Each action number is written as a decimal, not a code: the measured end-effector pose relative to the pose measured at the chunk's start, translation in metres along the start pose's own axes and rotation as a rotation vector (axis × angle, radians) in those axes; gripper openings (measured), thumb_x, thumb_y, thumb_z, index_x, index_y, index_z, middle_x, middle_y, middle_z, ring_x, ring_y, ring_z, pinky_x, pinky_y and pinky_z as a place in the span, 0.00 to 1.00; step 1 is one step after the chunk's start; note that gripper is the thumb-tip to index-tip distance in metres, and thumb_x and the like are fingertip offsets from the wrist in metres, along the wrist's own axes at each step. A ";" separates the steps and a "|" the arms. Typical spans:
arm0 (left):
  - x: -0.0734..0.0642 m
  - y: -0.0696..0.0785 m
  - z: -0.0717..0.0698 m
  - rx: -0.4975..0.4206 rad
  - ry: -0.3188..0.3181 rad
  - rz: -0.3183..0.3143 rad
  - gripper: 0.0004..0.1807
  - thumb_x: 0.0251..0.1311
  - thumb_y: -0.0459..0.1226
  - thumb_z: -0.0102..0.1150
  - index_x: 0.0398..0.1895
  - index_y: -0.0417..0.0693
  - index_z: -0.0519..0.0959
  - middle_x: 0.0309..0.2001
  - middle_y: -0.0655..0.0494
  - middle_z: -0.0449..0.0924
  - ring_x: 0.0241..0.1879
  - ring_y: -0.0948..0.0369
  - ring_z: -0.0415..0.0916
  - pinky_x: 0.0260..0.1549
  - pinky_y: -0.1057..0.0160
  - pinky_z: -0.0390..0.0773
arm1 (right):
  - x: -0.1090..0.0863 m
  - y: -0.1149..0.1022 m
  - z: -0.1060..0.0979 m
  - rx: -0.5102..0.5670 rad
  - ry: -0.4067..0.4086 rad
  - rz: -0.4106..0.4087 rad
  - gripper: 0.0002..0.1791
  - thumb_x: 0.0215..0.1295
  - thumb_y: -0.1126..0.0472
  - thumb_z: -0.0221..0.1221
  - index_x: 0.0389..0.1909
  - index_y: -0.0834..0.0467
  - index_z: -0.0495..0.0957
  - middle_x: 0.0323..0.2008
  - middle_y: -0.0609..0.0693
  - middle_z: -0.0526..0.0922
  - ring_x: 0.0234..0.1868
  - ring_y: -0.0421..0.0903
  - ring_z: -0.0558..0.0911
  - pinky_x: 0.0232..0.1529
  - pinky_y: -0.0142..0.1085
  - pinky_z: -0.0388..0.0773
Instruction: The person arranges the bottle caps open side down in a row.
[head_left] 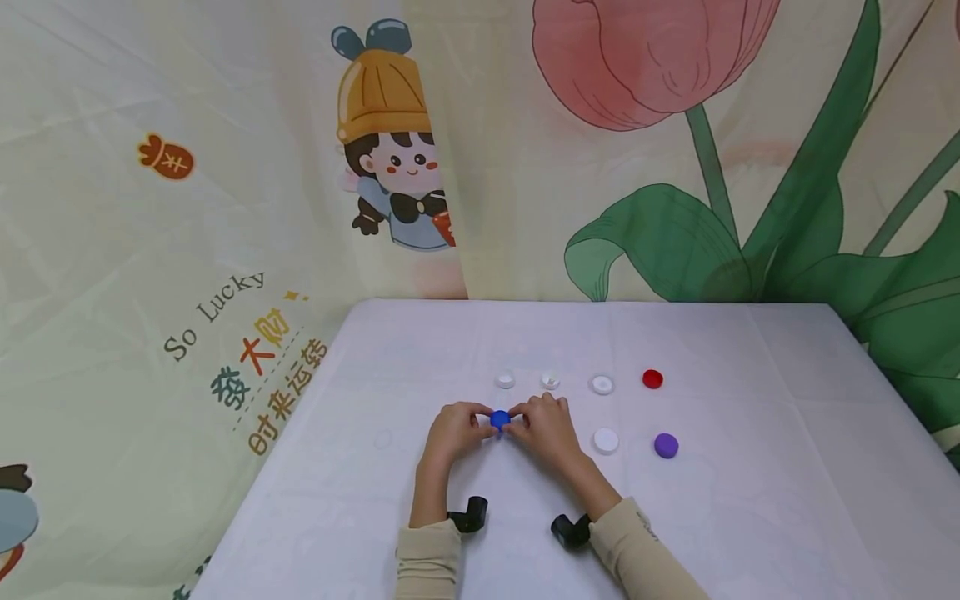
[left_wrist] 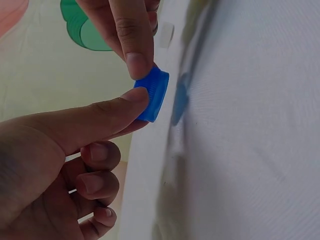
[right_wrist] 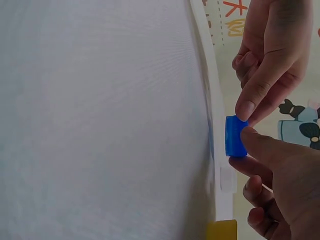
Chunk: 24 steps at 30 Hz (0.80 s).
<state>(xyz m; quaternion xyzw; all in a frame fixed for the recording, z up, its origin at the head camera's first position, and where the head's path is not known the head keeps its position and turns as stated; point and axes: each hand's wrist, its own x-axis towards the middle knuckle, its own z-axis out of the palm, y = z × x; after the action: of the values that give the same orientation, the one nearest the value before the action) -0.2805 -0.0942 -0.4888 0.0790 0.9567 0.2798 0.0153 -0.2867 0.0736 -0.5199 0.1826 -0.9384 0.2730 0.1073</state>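
A blue bottle cap [head_left: 500,420] is held between the two hands, just above the white table. My left hand [head_left: 456,431] pinches it from the left with thumb and forefinger; the left wrist view shows its ribbed side and that hand [left_wrist: 55,150] with the other fingers loosely curled. From the right, my right hand [head_left: 546,427] pinches the same blue cap [right_wrist: 236,136] with its thumb and forefinger. A bluish shadow or reflection lies on the cloth under the cap. White caps [head_left: 551,381] lie beyond the hands.
White caps [head_left: 606,441], a red cap [head_left: 652,379] and a purple cap [head_left: 666,446] lie right of the hands. A yellow object [right_wrist: 223,230] shows at the bottom of the right wrist view, its kind unclear. Behind the white-covered table [head_left: 787,500] hangs a printed cloth [head_left: 495,150].
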 end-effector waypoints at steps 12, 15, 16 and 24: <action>0.001 -0.002 0.006 0.020 -0.049 0.008 0.14 0.45 0.41 0.67 0.37 0.49 0.82 0.16 0.60 0.68 0.17 0.64 0.62 0.17 0.67 0.60 | -0.002 0.004 0.003 -0.077 -0.038 -0.019 0.14 0.49 0.44 0.63 0.31 0.49 0.84 0.16 0.39 0.65 0.25 0.40 0.62 0.35 0.38 0.56; 0.001 -0.003 0.006 0.023 -0.056 0.004 0.15 0.45 0.41 0.67 0.38 0.49 0.82 0.16 0.60 0.68 0.17 0.64 0.62 0.17 0.68 0.61 | -0.002 0.005 0.003 -0.088 -0.037 -0.020 0.15 0.49 0.43 0.63 0.31 0.49 0.84 0.18 0.40 0.67 0.26 0.41 0.62 0.36 0.38 0.57; 0.001 -0.003 0.006 0.023 -0.060 0.001 0.15 0.44 0.41 0.67 0.38 0.49 0.82 0.16 0.60 0.68 0.17 0.64 0.63 0.17 0.68 0.61 | -0.003 0.005 0.003 -0.091 -0.036 -0.022 0.15 0.49 0.43 0.63 0.31 0.49 0.84 0.18 0.40 0.68 0.26 0.41 0.63 0.36 0.38 0.57; 0.007 0.001 -0.008 0.120 -0.144 -0.046 0.18 0.43 0.43 0.68 0.40 0.49 0.82 0.22 0.57 0.74 0.23 0.62 0.67 0.22 0.66 0.66 | -0.002 0.005 -0.005 -0.095 -0.068 0.005 0.18 0.49 0.39 0.61 0.33 0.47 0.84 0.21 0.41 0.70 0.28 0.41 0.64 0.36 0.37 0.56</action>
<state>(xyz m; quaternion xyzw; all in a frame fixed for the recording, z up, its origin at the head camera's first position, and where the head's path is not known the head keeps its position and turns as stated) -0.2874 -0.0964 -0.4813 0.0777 0.9698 0.2149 0.0859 -0.2862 0.0808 -0.5183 0.1841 -0.9539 0.2221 0.0830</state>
